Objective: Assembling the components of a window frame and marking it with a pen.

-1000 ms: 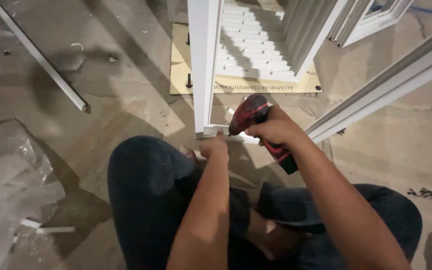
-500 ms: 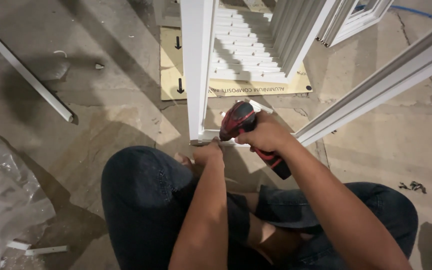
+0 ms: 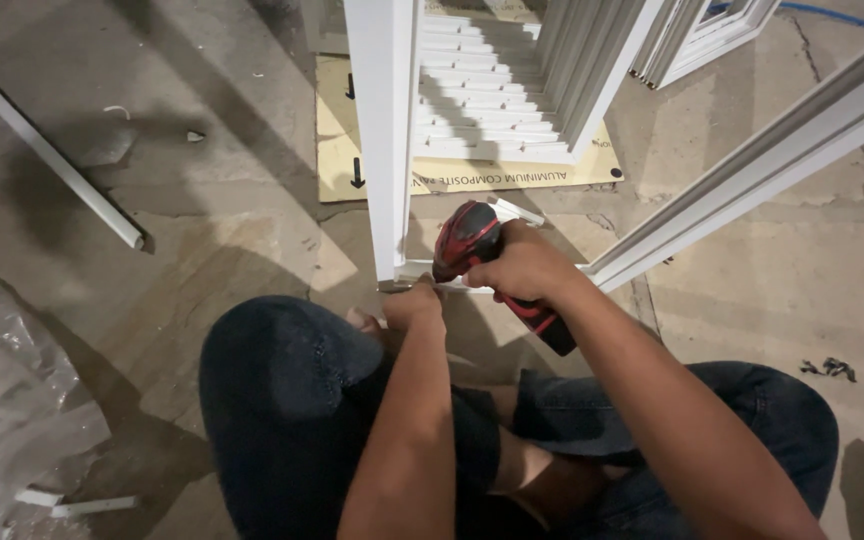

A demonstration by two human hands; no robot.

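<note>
Bare concrete floor [image 3: 182, 230] runs across the whole view, dusty and cracked, with a yellow cardboard sheet [image 3: 337, 130] lying flat on it under stacked white slats [image 3: 482, 100]. Crumpled clear plastic wrap [image 3: 12, 400] sits at the left edge, and a loose white strip [image 3: 47, 155] lies on the floor well apart from the work. A white frame [image 3: 387, 140] stands on the floor, one bar upright and another slanting off to the right, meeting at a corner just ahead of the person's knees [image 3: 282, 370]. The right hand [image 3: 522, 270] is wrapped around a red and black drill [image 3: 472, 245], its nose pointed at that corner. The left hand [image 3: 414, 303] is pinched at the joint, fingers closed on something too small to tell. Judging by this, a screw is being driven into the corner; the next move calls for a square drill and a steady frame.
</note>
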